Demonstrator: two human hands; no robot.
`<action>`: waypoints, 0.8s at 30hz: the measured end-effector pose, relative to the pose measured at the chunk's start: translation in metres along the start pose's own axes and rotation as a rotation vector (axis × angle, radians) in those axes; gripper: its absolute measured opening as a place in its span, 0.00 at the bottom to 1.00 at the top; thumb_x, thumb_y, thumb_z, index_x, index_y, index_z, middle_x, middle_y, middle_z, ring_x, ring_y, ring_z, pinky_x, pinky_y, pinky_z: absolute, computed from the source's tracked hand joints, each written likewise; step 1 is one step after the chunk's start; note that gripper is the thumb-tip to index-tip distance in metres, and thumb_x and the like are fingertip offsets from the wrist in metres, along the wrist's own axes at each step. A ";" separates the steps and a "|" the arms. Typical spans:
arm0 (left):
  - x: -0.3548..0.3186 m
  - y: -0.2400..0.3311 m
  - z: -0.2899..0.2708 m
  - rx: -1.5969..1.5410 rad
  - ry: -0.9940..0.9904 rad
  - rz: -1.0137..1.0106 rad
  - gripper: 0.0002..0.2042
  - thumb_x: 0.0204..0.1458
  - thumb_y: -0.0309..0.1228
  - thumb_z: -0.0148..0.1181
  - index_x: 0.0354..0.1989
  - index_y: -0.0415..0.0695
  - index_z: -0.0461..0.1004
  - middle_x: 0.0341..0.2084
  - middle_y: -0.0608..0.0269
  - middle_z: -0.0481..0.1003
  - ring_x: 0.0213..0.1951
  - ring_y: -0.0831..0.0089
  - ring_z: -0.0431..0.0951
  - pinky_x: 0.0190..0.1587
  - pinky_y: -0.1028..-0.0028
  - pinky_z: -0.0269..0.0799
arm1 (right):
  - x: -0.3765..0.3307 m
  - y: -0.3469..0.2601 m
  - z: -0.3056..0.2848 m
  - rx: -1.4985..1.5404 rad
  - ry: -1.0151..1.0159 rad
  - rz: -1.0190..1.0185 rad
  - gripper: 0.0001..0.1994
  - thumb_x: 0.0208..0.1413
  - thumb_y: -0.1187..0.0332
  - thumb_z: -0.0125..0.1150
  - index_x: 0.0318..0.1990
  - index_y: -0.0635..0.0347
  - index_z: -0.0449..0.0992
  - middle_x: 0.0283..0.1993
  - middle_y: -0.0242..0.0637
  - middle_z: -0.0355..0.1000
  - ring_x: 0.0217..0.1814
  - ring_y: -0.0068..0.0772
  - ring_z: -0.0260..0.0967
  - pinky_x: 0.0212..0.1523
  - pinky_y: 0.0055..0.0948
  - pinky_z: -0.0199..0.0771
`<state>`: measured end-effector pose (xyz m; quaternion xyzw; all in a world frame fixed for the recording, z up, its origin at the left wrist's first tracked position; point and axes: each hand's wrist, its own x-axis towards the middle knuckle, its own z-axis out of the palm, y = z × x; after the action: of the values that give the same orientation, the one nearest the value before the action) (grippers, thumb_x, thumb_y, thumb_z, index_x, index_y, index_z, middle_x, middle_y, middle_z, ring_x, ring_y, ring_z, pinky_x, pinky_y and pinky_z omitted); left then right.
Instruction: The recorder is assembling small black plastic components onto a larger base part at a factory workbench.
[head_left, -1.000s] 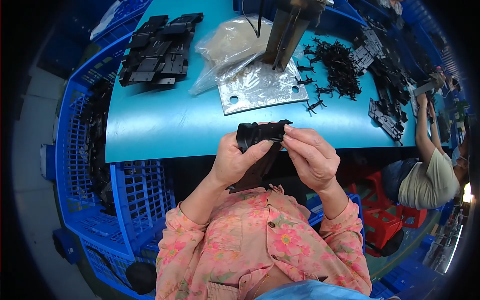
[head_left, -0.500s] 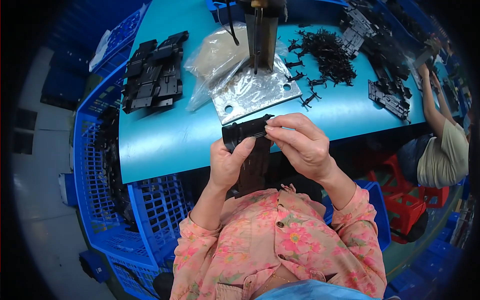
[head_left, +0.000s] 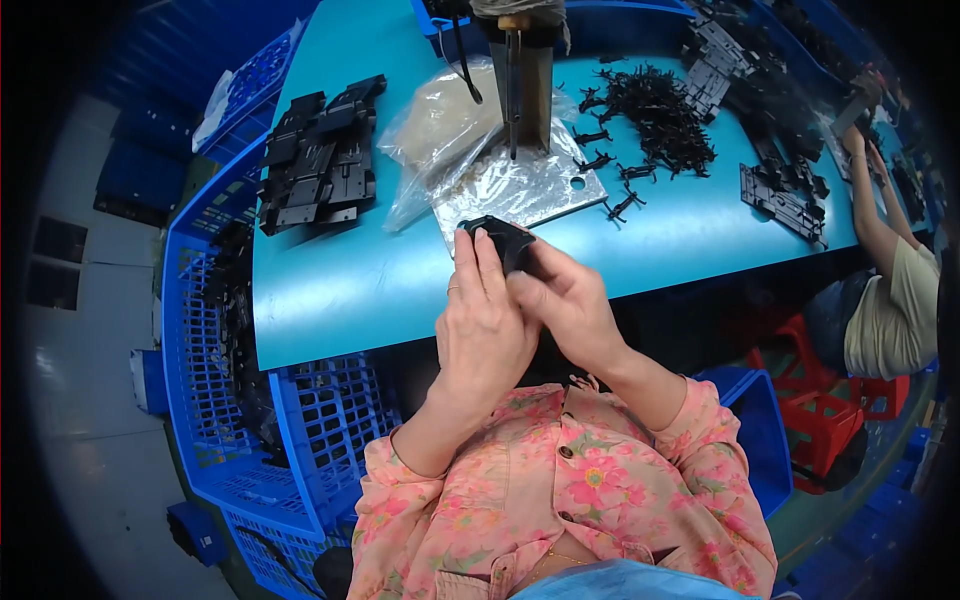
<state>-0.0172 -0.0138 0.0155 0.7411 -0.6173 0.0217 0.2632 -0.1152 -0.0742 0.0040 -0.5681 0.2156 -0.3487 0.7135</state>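
Observation:
A black moulded plastic part [head_left: 505, 240] is held up between my two hands, just off the near edge of the metal plate [head_left: 575, 205]. My left hand [head_left: 485, 330] presses its fingers along the part's left side, thumb hidden. Around the right side of the part closes my right hand [head_left: 572, 305], its thumb resting in front. Much of the part is covered by my fingers. Above the plate stands a press tool with a thin vertical rod [head_left: 513, 95].
Flat black parts [head_left: 325, 160] are stacked at the left of the teal table [head_left: 330, 300]. Small black clips [head_left: 660, 125] are heaped right of the plate, beside a clear plastic bag [head_left: 430, 130]. A blue crate [head_left: 200, 420] adjoins the left edge. A co-worker [head_left: 895, 310] sits at right.
The black part has been turned in my hands. My left hand has moved its fingers up over it, and my right hand has come down from its top end to its side.

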 end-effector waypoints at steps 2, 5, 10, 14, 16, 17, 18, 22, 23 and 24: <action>0.003 0.001 -0.001 0.000 -0.047 0.025 0.33 0.41 0.34 0.59 0.52 0.28 0.53 0.50 0.34 0.55 0.43 0.46 0.67 0.40 0.64 0.68 | 0.008 0.004 -0.005 0.133 0.056 -0.002 0.15 0.53 0.67 0.50 0.45 0.68 0.67 0.37 0.30 0.68 0.36 0.15 0.62 0.38 0.17 0.64; 0.010 -0.009 0.000 -0.149 0.055 0.124 0.26 0.43 0.33 0.58 0.47 0.30 0.60 0.45 0.39 0.63 0.39 0.52 0.71 0.38 0.66 0.70 | 0.014 0.017 -0.026 0.410 0.158 0.130 0.11 0.54 0.70 0.46 0.41 0.68 0.66 0.38 0.35 0.68 0.37 0.20 0.66 0.38 0.18 0.66; 0.030 -0.039 0.024 -0.597 0.214 0.022 0.08 0.46 0.23 0.54 0.35 0.37 0.72 0.32 0.56 0.71 0.30 0.70 0.74 0.31 0.78 0.70 | 0.016 0.015 -0.040 0.620 0.118 0.135 0.13 0.54 0.67 0.45 0.41 0.67 0.67 0.40 0.38 0.69 0.40 0.25 0.68 0.41 0.24 0.70; 0.037 -0.042 0.023 -1.157 -0.049 -0.367 0.13 0.46 0.25 0.55 0.42 0.37 0.69 0.29 0.63 0.71 0.28 0.80 0.71 0.29 0.82 0.68 | 0.018 0.015 -0.046 0.618 0.142 0.161 0.13 0.54 0.66 0.44 0.41 0.67 0.67 0.40 0.38 0.69 0.40 0.25 0.68 0.41 0.24 0.69; 0.043 -0.051 0.023 -1.524 -0.276 -0.628 0.17 0.47 0.28 0.56 0.46 0.38 0.65 0.29 0.64 0.71 0.28 0.80 0.71 0.31 0.82 0.69 | 0.020 0.016 -0.049 0.610 0.123 0.170 0.14 0.54 0.65 0.44 0.41 0.67 0.67 0.40 0.38 0.69 0.40 0.25 0.68 0.41 0.24 0.69; 0.046 -0.056 0.021 -1.526 -0.270 -0.632 0.17 0.47 0.28 0.56 0.46 0.38 0.65 0.29 0.64 0.71 0.28 0.80 0.71 0.31 0.82 0.69 | 0.022 0.016 -0.050 0.606 0.098 0.176 0.14 0.54 0.65 0.44 0.41 0.67 0.67 0.40 0.39 0.69 0.40 0.25 0.68 0.41 0.25 0.69; 0.049 -0.060 0.019 -1.603 -0.408 -0.685 0.15 0.47 0.29 0.56 0.43 0.39 0.66 0.28 0.66 0.71 0.28 0.81 0.71 0.32 0.82 0.69 | 0.023 0.015 -0.051 0.603 0.094 0.182 0.14 0.54 0.65 0.44 0.41 0.67 0.67 0.40 0.39 0.69 0.40 0.25 0.68 0.41 0.25 0.69; 0.056 -0.073 0.022 -1.659 -0.642 -0.687 0.10 0.47 0.30 0.56 0.36 0.41 0.69 0.28 0.69 0.72 0.28 0.82 0.72 0.33 0.82 0.70 | 0.029 0.015 -0.059 0.499 0.039 0.230 0.15 0.54 0.65 0.43 0.42 0.68 0.67 0.39 0.39 0.69 0.39 0.26 0.68 0.41 0.26 0.69; 0.057 -0.074 0.023 -1.665 -0.641 -0.690 0.10 0.47 0.30 0.56 0.36 0.41 0.69 0.28 0.69 0.72 0.28 0.82 0.72 0.33 0.82 0.70 | 0.030 0.015 -0.062 0.454 0.022 0.242 0.15 0.54 0.66 0.43 0.42 0.68 0.67 0.39 0.38 0.69 0.39 0.26 0.68 0.41 0.26 0.69; 0.059 -0.075 0.023 -1.655 -0.645 -0.695 0.09 0.47 0.31 0.56 0.35 0.41 0.69 0.29 0.68 0.72 0.28 0.82 0.72 0.33 0.82 0.70 | 0.031 0.015 -0.064 0.451 0.023 0.247 0.15 0.54 0.66 0.43 0.42 0.68 0.67 0.39 0.38 0.69 0.39 0.26 0.68 0.41 0.26 0.69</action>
<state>0.0595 -0.0691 -0.0103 0.4321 -0.2252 -0.7069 0.5127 -0.1357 -0.1382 -0.0243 -0.3602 0.2081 -0.3046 0.8568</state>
